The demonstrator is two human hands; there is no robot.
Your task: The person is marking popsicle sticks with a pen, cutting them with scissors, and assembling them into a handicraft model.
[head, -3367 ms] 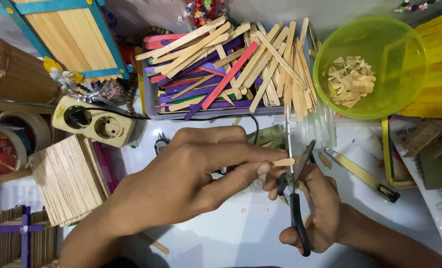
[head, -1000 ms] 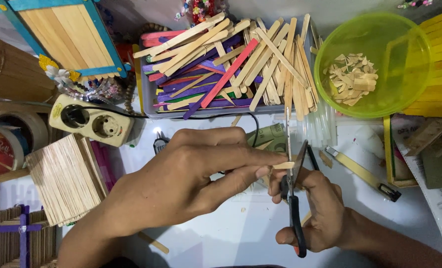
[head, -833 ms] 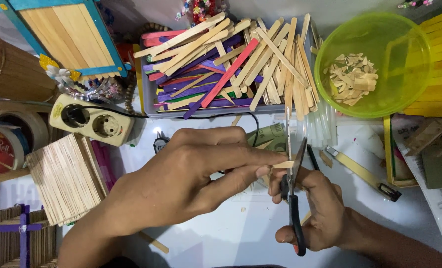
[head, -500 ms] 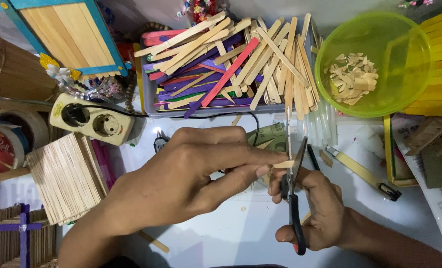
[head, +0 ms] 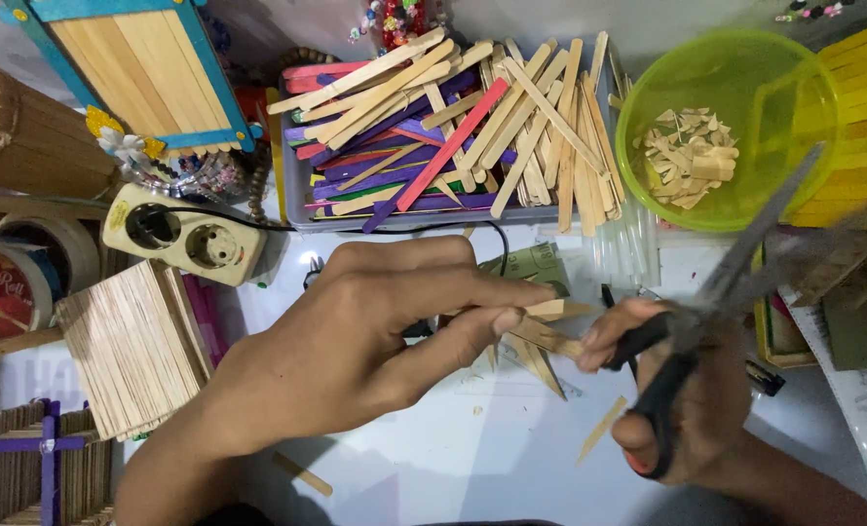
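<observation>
Head view: a thin, pale wooden craft stick piece with a pointed end point(head: 555, 310) is pinched between thumb and fingertips of the left hand point(head: 375, 341), held just above the white table point(head: 472, 438) at centre. Left fingers are clenched on that stick; a few more pointed wooden slivers point(head: 536, 356) lie on the table under it.

Black-handled scissors point(head: 706, 321) are gripped by the right hand point(head: 692, 409), fingers through the loops and closed around the handles. Blades are blurred and pointed up-right toward the bowl, apart from the stick; blade opening cannot be told. Right fingertips sit just beside the stick's pointed end.

Behind the hands: a shallow grey tray point(head: 297, 185) heaped with plain and coloured wooden craft sticks point(head: 453, 127). To its right, a translucent yellow-green plastic bowl point(head: 794, 88) containing small wooden offcuts point(head: 692, 161). To the left, a cream double power socket point(head: 185, 234) with a black cable, a stack of plain wooden sticks point(head: 131, 346) near the left forearm, and a blue-framed panel of wooden sticks point(head: 136, 63) at the far edge. One loose stick fragment point(head: 302, 474) lies on the table near the left wrist.
</observation>
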